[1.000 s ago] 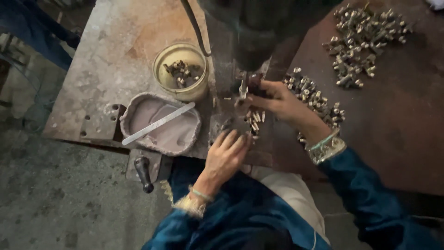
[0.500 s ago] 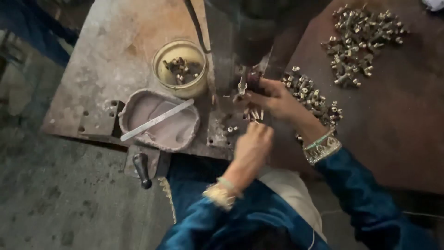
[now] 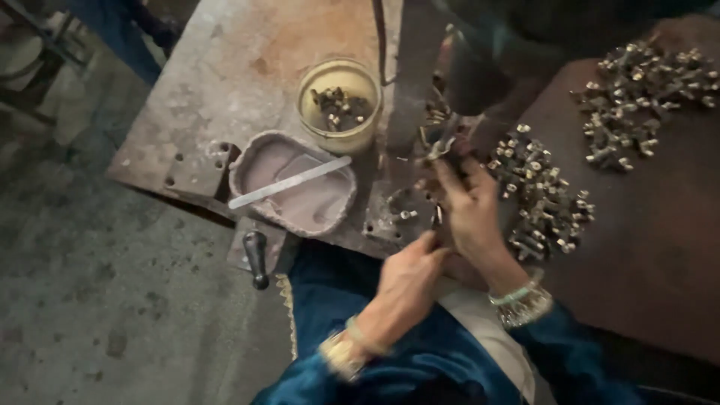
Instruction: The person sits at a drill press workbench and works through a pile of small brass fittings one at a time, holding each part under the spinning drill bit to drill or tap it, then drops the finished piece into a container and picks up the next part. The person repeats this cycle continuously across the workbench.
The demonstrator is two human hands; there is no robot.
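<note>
The fingers [image 3: 421, 244] of the left hand [image 3: 405, 281] are drawn together into a narrow pinch at the near edge of the metal workbench [image 3: 225, 82], their tips meeting a small metal piece [image 3: 437, 217] that sits just below the right hand; whether they actually grip it is too blurred to tell. Going from the left: a dark handle [image 3: 256, 257] hangs at the bench's front edge, and just above it lies a shallow, misshapen grey dish [image 3: 251, 154] with a flat pale strip [image 3: 289, 182] resting slantwise across it. Behind the dish stands a round yellowish bowl [image 3: 337, 139] holding a few small brass-coloured parts [image 3: 339, 106]. To the right of the bowl a dark upright machine part [image 3: 416, 67] comes down to the bench. The right hand [image 3: 469, 206] reaches up to its foot, the fingers extended and close together against a small shiny fitting [image 3: 442, 142] there; a firm hold cannot be made out. A beaded bracelet [image 3: 519, 300] circles the right wrist, and both arms wear blue sleeves [image 3: 420, 360]. Just right of that hand a heap of small metal fittings [image 3: 544, 199] lies on the brown table surface [image 3: 660, 255], and a second heap [image 3: 637, 94] lies well apart at the far right corner.
</note>
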